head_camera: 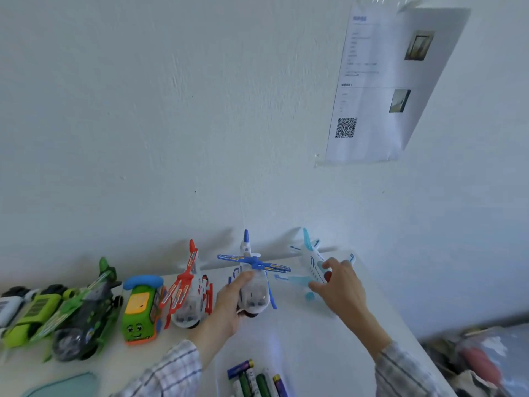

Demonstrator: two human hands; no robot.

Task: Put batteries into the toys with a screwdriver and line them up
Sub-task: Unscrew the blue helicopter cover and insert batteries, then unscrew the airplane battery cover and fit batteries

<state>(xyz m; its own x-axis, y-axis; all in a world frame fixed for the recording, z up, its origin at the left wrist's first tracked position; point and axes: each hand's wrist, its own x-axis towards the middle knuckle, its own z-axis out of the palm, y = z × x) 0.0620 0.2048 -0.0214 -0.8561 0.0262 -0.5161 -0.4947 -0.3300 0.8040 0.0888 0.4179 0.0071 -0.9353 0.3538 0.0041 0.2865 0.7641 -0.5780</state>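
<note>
A row of toys stands along the back of the white table. My left hand grips the blue and white toy helicopter by its clear nose. My right hand holds the light blue toy airplane at the row's right end, fingers curled over its body. To the left stand a red helicopter, a green bus with a blue top, a green helicopter and a green car. Several loose batteries lie near the front edge. No screwdriver is in view.
A teal object peeks in at the bottom left. The table's right edge falls off to a cluttered floor with bags. A printed sheet with a QR code is taped to the white wall behind.
</note>
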